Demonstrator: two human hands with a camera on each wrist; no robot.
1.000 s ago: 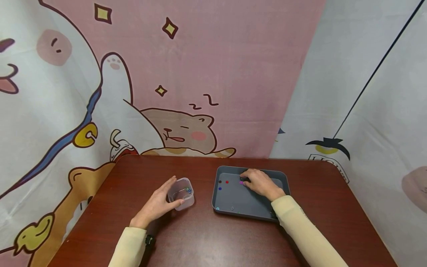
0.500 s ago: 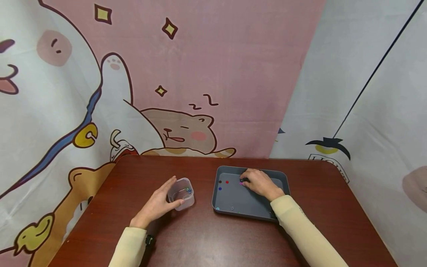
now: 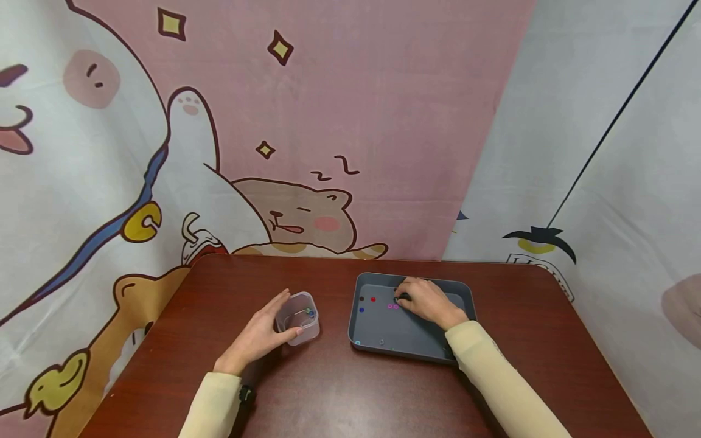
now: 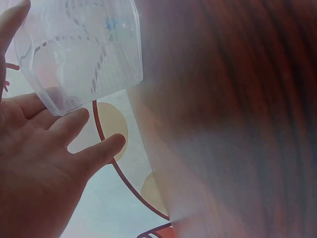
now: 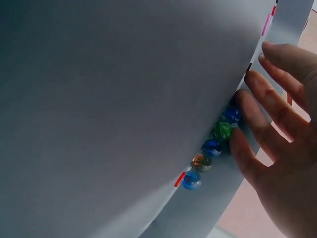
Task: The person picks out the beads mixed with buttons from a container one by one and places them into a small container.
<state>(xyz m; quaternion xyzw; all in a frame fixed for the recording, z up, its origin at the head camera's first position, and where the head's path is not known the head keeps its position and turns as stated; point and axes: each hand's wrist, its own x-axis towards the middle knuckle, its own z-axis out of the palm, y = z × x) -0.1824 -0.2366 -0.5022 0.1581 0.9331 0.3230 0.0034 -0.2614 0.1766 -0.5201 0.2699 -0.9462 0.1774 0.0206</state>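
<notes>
My R hand point(image 3: 429, 301) is down in the grey tray point(image 3: 405, 337), fingers lightly bent; can't tell if the tips pinch the dark piece point(image 5: 248, 68) beside them or merely touch it. Two magenta rings point(image 3: 390, 306) lie flat just by my thumb. For pcs this thin I'd use fingertip pads only, press lightly, slide rather than lift, & mind the row of marbles point(image 5: 212, 147) near my other fingers: one knock & they'd prob. roll. L hand point(image 3: 257, 337) is well apart from R, thumb & fingers spread about the clear container point(image 3: 306, 336), not wrapped round it; loose bracing should do, as thin plastic would likely flex.

Tray = smooth, matte, rounded corners, raised rim. Marbles = glossy swirled glass, mostly blue, plus green & amber-ish. Container = see-through, rounded-square mouth, w/ a small blue ball point(image 4: 111, 23) inside. Worktop point(image 3: 328, 395) = red-brown, wood-look, slight sheen.
</notes>
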